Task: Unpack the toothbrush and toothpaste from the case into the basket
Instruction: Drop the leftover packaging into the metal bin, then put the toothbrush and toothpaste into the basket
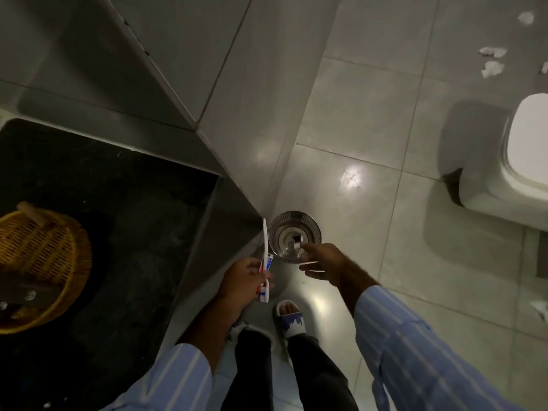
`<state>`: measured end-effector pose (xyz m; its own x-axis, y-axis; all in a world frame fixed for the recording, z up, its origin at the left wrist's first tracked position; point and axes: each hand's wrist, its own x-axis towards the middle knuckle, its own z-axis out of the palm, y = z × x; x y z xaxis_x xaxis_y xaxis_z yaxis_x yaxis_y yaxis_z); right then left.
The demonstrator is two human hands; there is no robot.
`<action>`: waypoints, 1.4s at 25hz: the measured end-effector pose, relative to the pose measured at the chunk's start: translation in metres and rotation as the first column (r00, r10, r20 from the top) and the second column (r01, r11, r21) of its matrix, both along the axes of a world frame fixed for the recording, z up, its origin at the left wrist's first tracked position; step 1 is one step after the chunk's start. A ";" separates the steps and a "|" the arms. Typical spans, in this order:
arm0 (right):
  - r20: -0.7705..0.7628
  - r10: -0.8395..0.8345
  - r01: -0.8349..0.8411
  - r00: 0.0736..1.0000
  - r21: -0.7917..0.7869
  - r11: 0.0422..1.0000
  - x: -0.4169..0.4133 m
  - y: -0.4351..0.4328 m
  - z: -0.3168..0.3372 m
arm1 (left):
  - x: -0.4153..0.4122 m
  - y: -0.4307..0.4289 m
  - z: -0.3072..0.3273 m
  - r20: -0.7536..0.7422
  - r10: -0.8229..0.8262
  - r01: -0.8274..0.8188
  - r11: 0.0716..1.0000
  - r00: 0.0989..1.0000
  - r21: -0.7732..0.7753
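Observation:
My left hand (241,277) is shut on a white toothbrush (265,237) and a small white, red and blue toothpaste tube (264,293), held together upright beside the counter's edge. The woven wicker basket (84,262) stands on the dark counter at the far left, well apart from that hand, with a dark object lying in it. My right hand (326,262) reaches down with fingers spread, its index finger over the rim of a round steel bin (284,229) on the floor. No case can be made out.
The dark stone counter (133,218) ends in a sharp corner near the bin. A white toilet (510,173) stands at the right. Paper scraps (492,66) lie on the grey tiled floor. My slippered feet (290,318) are below the hands.

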<state>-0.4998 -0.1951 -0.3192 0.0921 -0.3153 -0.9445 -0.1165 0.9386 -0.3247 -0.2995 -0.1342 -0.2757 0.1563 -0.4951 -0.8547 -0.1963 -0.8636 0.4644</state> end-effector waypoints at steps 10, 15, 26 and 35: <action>0.045 0.418 -0.331 0.908 -0.534 0.778 0.050 -0.051 0.148 | 0.020 -0.028 0.123 0.183 -0.208 0.246 0.944 0.961 -0.219; -0.256 0.567 -0.543 0.783 -0.725 0.424 0.076 -0.071 0.223 | 0.059 -0.041 0.201 0.323 -0.272 0.366 0.889 0.906 -0.277; -0.516 0.785 -0.731 0.344 -0.671 -0.121 0.186 -0.075 0.339 | 0.175 -0.045 0.323 0.526 -0.371 0.580 0.751 0.765 -0.316; -0.236 0.853 -0.581 0.465 -0.809 0.093 0.305 -0.056 0.356 | 0.273 -0.002 0.349 0.358 -0.034 0.220 0.842 0.933 -0.493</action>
